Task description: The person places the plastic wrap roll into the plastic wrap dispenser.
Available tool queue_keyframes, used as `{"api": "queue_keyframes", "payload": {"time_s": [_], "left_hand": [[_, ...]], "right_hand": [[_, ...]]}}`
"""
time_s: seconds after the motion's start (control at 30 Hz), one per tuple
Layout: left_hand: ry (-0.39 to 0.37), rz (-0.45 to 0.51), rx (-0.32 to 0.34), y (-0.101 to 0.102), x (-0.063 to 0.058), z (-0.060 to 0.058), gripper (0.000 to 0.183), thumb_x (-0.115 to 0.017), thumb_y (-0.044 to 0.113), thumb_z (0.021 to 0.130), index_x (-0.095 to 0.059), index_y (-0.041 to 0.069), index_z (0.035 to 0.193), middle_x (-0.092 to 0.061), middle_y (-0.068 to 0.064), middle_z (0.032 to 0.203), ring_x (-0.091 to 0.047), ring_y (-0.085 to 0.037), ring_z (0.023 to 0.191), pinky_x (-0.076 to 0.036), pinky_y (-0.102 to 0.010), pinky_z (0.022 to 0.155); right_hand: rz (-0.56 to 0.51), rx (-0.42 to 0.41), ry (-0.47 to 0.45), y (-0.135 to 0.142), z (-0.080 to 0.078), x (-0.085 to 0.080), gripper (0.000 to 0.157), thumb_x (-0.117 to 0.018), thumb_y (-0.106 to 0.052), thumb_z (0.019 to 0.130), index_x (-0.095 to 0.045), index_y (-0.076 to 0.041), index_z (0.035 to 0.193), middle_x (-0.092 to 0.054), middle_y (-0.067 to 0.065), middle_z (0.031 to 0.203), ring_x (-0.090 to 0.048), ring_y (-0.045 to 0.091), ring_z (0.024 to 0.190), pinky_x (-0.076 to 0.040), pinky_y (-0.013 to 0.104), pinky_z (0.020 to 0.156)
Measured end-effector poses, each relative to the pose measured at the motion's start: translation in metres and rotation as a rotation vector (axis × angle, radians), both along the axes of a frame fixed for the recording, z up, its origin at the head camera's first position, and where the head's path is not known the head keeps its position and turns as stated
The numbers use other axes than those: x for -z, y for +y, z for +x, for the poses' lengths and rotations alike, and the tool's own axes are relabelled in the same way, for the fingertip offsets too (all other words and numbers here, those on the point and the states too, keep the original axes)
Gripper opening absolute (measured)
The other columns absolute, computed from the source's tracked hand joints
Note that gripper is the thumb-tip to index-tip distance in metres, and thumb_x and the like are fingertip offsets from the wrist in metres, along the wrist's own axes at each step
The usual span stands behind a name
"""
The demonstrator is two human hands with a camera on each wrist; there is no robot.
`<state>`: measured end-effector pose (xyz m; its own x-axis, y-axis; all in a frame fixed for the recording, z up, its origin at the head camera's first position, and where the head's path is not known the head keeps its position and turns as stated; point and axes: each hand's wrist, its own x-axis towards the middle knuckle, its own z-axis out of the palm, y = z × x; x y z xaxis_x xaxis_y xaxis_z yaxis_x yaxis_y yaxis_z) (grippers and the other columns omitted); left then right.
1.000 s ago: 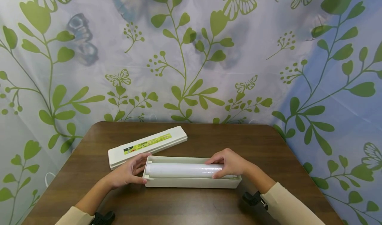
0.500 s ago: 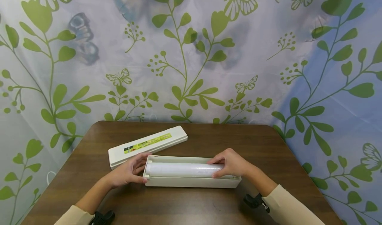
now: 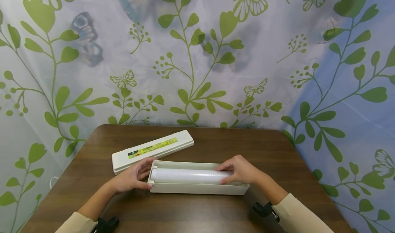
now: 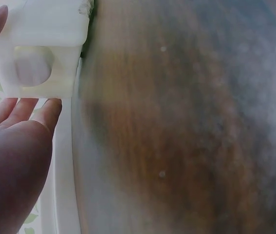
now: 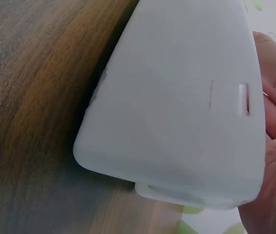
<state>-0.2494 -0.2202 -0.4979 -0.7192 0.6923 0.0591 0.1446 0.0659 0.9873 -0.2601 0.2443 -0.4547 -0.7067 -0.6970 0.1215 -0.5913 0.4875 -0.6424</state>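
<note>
A long white plastic-wrap box [image 3: 199,189] lies lidless on the table, with a white roll of plastic wrap [image 3: 188,175] inside it. My left hand [image 3: 131,178] holds the box's left end, thumb at the near corner and fingers at the far one. In the left wrist view, that end shows a round opening [image 4: 33,67] between thumb and fingers. Reaching in from above, my right hand [image 3: 242,171] grips the roll near its right end, thumb on the near side. The right wrist view shows the box's slotted end wall [image 5: 172,107], which hides the roll there.
The white lid [image 3: 182,139], with a yellow-green label, lies at a slant behind the box on the left. Both rest on a brown wooden table [image 3: 240,143]. A leaf-patterned curtain [image 3: 197,71] hangs behind the table. Each wrist wears a black strap [image 3: 266,209].
The right hand has shifted very slightly to the right along the roll. Box, lid and left hand stay in place; the head view has moved a little.
</note>
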Motion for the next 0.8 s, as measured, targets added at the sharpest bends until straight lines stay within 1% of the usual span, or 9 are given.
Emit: {"api": "queue_keyframes", "payload": {"time_s": [0.17, 0.3, 0.4, 0.53, 0.6, 0.67, 0.73, 0.8], "left_hand": [[0.0, 0.0, -0.001, 0.0, -0.002, 0.001, 0.101, -0.081, 0.001, 0.084, -0.013, -0.007, 0.159, -0.022, -0.032, 0.162, -0.023, -0.051, 0.149, -0.044, -0.016, 0.108], [-0.003, -0.001, -0.003, 0.001, -0.002, 0.002, 0.1, -0.081, 0.001, 0.084, -0.015, -0.006, 0.158, -0.023, -0.031, 0.161, -0.025, -0.05, 0.149, -0.044, -0.017, 0.108], [-0.002, 0.0, -0.004, 0.001, -0.002, 0.002, 0.098, -0.081, 0.001, 0.084, -0.016, -0.005, 0.158, -0.024, -0.031, 0.161, -0.03, -0.043, 0.149, -0.045, -0.017, 0.108], [-0.002, 0.012, 0.001, 0.001, -0.001, 0.001, 0.097, -0.081, 0.0, 0.084, -0.017, -0.005, 0.158, -0.024, -0.031, 0.161, -0.04, -0.023, 0.148, -0.045, -0.018, 0.108], [-0.001, 0.018, 0.005, 0.001, -0.001, 0.001, 0.097, -0.08, 0.0, 0.084, -0.017, -0.005, 0.158, -0.025, -0.032, 0.16, -0.043, -0.016, 0.145, -0.045, -0.018, 0.108], [0.001, 0.023, 0.007, 0.001, 0.0, 0.001, 0.097, -0.08, -0.001, 0.084, -0.017, -0.005, 0.158, -0.025, -0.032, 0.16, -0.044, -0.013, 0.144, -0.045, -0.018, 0.108], [0.0, 0.025, 0.007, 0.001, 0.0, 0.001, 0.096, -0.08, -0.001, 0.085, -0.017, -0.005, 0.158, -0.024, -0.032, 0.16, -0.044, -0.013, 0.144, -0.045, -0.018, 0.108], [-0.004, 0.026, 0.007, 0.001, 0.001, 0.0, 0.097, -0.08, -0.001, 0.085, -0.017, -0.005, 0.158, -0.024, -0.032, 0.16, -0.044, -0.015, 0.145, -0.046, -0.019, 0.108]], "right_hand": [[-0.083, 0.032, -0.081, 0.004, 0.002, -0.002, 0.043, -0.088, -0.031, 0.08, -0.078, -0.009, 0.116, -0.078, 0.004, 0.115, -0.075, 0.016, 0.106, -0.059, 0.024, 0.089], [-0.124, 0.049, -0.092, 0.006, 0.003, -0.004, 0.043, -0.088, -0.03, 0.081, -0.078, -0.007, 0.116, -0.077, 0.007, 0.117, -0.074, 0.018, 0.108, -0.06, 0.027, 0.091], [-0.131, 0.052, -0.069, 0.008, 0.005, -0.006, 0.042, -0.087, -0.031, 0.083, -0.078, -0.006, 0.115, -0.077, 0.009, 0.117, -0.075, 0.02, 0.107, -0.06, 0.03, 0.091], [-0.143, 0.06, -0.055, 0.01, 0.007, -0.008, 0.04, -0.086, -0.028, 0.084, -0.077, -0.004, 0.115, -0.076, 0.012, 0.117, -0.075, 0.025, 0.106, -0.061, 0.033, 0.089], [-0.159, 0.072, -0.057, 0.012, 0.009, -0.009, 0.04, -0.086, -0.027, 0.084, -0.077, -0.003, 0.115, -0.076, 0.014, 0.117, -0.075, 0.028, 0.105, -0.062, 0.035, 0.088], [-0.175, 0.085, -0.046, 0.014, 0.009, -0.008, 0.039, -0.085, -0.026, 0.084, -0.077, -0.003, 0.115, -0.076, 0.015, 0.117, -0.075, 0.03, 0.104, -0.062, 0.036, 0.087], [-0.2, 0.102, -0.03, 0.016, 0.01, -0.008, 0.038, -0.086, -0.025, 0.084, -0.077, -0.005, 0.116, -0.076, 0.015, 0.117, -0.075, 0.03, 0.103, -0.062, 0.038, 0.087], [-0.234, 0.113, -0.004, 0.018, 0.011, -0.007, 0.036, -0.086, -0.021, 0.084, -0.077, -0.007, 0.117, -0.077, 0.013, 0.117, -0.075, 0.028, 0.104, -0.062, 0.04, 0.087]]}}
